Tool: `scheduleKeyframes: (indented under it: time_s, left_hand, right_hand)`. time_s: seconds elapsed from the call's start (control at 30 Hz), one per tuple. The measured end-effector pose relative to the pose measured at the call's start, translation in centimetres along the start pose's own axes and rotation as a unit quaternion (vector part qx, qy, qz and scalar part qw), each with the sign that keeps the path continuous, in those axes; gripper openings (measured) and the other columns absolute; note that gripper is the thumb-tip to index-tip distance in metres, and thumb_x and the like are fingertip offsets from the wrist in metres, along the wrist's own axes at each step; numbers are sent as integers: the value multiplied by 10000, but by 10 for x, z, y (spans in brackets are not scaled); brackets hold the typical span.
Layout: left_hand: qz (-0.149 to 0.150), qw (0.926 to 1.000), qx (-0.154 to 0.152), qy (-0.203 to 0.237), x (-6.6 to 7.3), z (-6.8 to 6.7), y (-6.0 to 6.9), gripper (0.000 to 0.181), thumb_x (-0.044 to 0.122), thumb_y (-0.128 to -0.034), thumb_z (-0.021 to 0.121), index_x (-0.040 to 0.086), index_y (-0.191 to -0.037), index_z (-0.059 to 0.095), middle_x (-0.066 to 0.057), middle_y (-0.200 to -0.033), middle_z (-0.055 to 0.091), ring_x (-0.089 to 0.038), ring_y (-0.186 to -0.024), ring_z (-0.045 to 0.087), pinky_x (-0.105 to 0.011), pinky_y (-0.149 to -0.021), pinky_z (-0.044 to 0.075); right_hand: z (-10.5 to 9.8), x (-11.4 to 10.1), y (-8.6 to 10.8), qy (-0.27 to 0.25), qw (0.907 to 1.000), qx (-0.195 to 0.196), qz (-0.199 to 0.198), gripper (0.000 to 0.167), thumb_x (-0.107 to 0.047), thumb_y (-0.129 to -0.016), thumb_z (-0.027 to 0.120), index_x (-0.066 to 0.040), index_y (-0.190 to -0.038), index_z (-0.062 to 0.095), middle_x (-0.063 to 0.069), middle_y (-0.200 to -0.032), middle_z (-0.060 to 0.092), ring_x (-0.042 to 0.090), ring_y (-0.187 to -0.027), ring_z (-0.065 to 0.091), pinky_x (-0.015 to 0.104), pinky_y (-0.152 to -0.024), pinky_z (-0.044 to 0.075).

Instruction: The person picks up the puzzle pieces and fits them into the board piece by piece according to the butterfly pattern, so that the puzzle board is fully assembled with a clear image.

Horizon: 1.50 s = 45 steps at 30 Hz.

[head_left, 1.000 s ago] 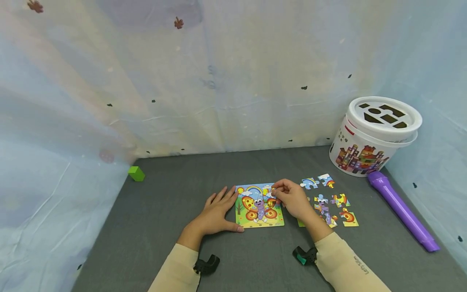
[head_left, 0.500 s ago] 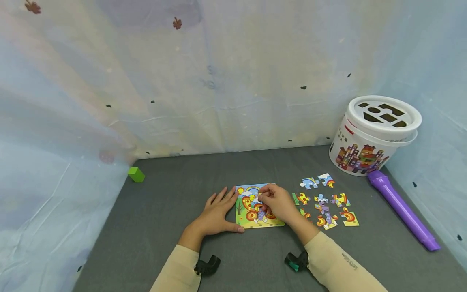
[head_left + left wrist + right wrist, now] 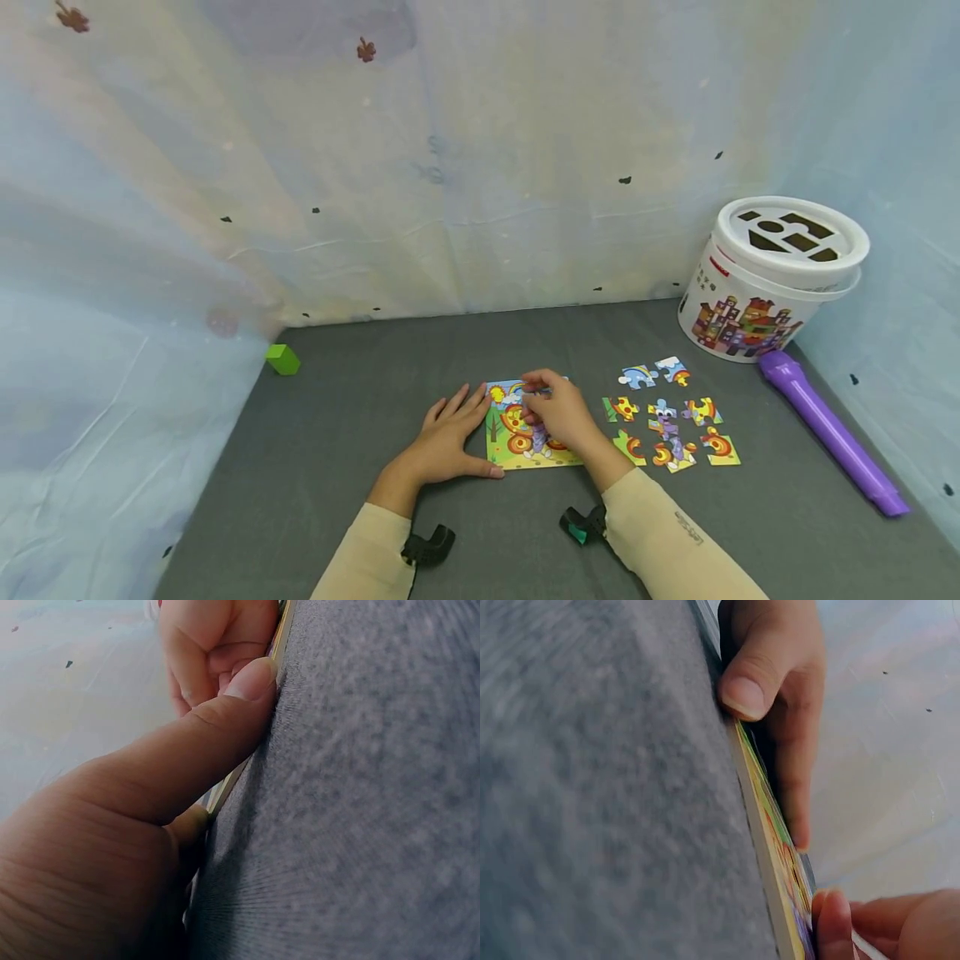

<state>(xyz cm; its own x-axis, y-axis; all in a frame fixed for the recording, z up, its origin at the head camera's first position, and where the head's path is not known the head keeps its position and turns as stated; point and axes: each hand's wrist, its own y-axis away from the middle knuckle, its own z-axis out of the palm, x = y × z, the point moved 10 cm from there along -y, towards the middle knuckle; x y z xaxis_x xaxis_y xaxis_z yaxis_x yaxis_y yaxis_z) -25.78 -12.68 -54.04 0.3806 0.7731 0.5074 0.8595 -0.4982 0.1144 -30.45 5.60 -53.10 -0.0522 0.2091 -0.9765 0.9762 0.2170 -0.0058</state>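
A butterfly picture puzzle board (image 3: 498, 454) lies on the grey table, partly covered by my right hand (image 3: 558, 412). My left hand (image 3: 450, 437) lies with fingers spread along its left side, the thumb at the lower left corner. Over the board's upper part, my right thumb and fingers pinch a thin puzzle piece; its white edge (image 3: 868, 946) shows in the right wrist view, while its picture is hidden. To the right lie several loose puzzle pieces, among them a rainbow piece (image 3: 637, 377), a butterfly-head piece (image 3: 663, 418) and an orange wing piece (image 3: 721, 447).
A white bucket (image 3: 750, 317) with a shape-hole lid stands at the back right. From its base a purple plastic tube (image 3: 832, 437) slants along the right edge. One green block (image 3: 282, 359) sits at the far left. Patterned cloth (image 3: 480, 167) hangs behind.
My right hand has moved left across the board from its right edge, uncovering the loose pieces near the wrist. My left hand has stayed in place.
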Motion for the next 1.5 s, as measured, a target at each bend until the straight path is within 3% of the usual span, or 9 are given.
scheduleKeyframes:
  time_s: [0.07, 0.13, 0.3, 0.37, 0.43, 0.6, 0.83, 1.2, 1.5]
  left_hand:
    - [30, 10000, 31, 27, 1, -1, 0, 1251, 772, -829, 812, 220, -1763, 190, 56, -1811, 76, -213, -1656, -30, -586, -1277, -6]
    - [80, 9999, 67, 37, 1, -1, 1, 1241, 755, -834, 821, 205, -1763, 207, 38, -1813, 93, -237, -1659, -12, -600, -1274, 0]
    - [54, 9999, 85, 88, -1, -3, 4, 1231, 748, -836, 825, 207, -1760, 217, 37, -1813, 96, -238, -1658, -12, -596, -1274, -7]
    - [28, 9999, 82, 118, -1, -4, 5, 1232, 750, -835, 825, 205, -1759, 218, 38, -1812, 96, -240, -1658, -13, -600, -1274, -9]
    - [27, 9999, 71, 140, -1, -5, 5, 1232, 748, -838, 824, 203, -1760, 215, 37, -1812, 95, -240, -1657, -19, -601, -1274, -13]
    - [75, 9998, 71, 141, 1, -5, 4, 1225, 740, -844, 824, 191, -1759, 223, 28, -1811, 103, -250, -1658, -12, -613, -1272, -10]
    - [73, 9999, 64, 123, 1, -3, 3, 1235, 743, -842, 821, 199, -1760, 200, 33, -1814, 88, -229, -1656, -29, -602, -1273, -8]
    - [148, 9997, 98, 158, 5, -4, 3, 1208, 735, -855, 818, 186, -1757, 231, 10, -1811, 111, -257, -1658, -15, -620, -1270, -9]
    - [170, 9997, 72, 186, 5, -4, 3, 1206, 734, -860, 810, 199, -1761, 215, 13, -1813, 103, -261, -1658, -16, -625, -1267, -6]
  right_hand:
    - [0, -6, 5, 614, 9975, -30, -348, 245, 0, -1050, 706, -4, -1293, 733, 133, -1182, 659, 222, -802, 708, 365, -714, 611]
    - [5, -15, 10, 1524, 9844, -195, -855, 227, -24, -1047, 721, -46, -1269, 767, 108, -1253, 677, 252, -971, 714, 421, -860, 594]
    - [26, -35, 26, 3378, 9136, -1006, -2026, 311, -94, -1078, 701, -76, -1381, 769, 101, -1520, 638, 402, -1442, 516, 621, -1149, 419]
    - [31, -36, 30, 3703, 8941, -1325, -2141, 352, -128, -1098, 679, -95, -1444, 738, 84, -1573, 593, 426, -1489, 462, 687, -1141, 396]
    - [32, -35, 31, 3889, 8832, -1535, -2127, 383, -161, -1113, 664, -119, -1491, 706, 56, -1605, 561, 424, -1515, 429, 727, -1127, 381]
    - [32, -31, 31, 4088, 8744, -1677, -2002, 429, -225, -1128, 646, -182, -1554, 656, 8, -1654, 503, 394, -1554, 375, 746, -1111, 357]
    - [37, -25, 32, 4242, 8705, -1811, -1718, 494, -312, -1146, 606, -231, -1632, 561, -17, -1710, 415, 390, -1598, 281, 722, -1112, 312]
    - [53, -32, 47, 4799, 8453, -1804, -1504, 604, -400, -1148, 576, -133, -1679, 468, 72, -1757, 316, 434, -1623, 176, 673, -1129, 308]
    - [52, -25, 45, 4743, 8528, -1700, -1374, 720, -517, -1125, 571, -159, -1720, 383, 23, -1781, 262, 389, -1640, 139, 675, -1176, 254]
